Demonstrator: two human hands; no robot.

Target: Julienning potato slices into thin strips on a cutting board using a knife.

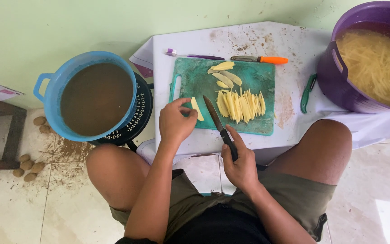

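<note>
Bottom centre of frame: seated, bare knees either side, shorts in olive.

Right hand, lower centre: fingers closed round black handle of knife, index finger laid along its spine; blade angled up-left, tip resting on the board.

Left hand, just left of the blade: thumb and fingertips pinching a potato slice, held on edge at the lower left of the green cutting board. Slice close beside the blade, contact not clear.

Board, centre frame, on white worktop. Pile of cut potato sticks in right half of board, just right of blade. Uncut flat slices toward the board's far edge, several, lying loose.

Beyond board, upper centre: peeler with orange handle and a thin purple-handled tool, side by side along the far edge. Green-handled tool to right of board, near the purple tub.

Upper right: purple tub, full of cut sticks in water.

Left of frame: blue tub of brown, muddy water on a black perforated stool. Few small unpeeled potatoes on floor, lower left.

Progress, judged: large share already cut, going by the purple tub. One batch of sticks done on the board. Left: slice in hand, the few slices at the far edge, possibly the floor potatoes.
</note>
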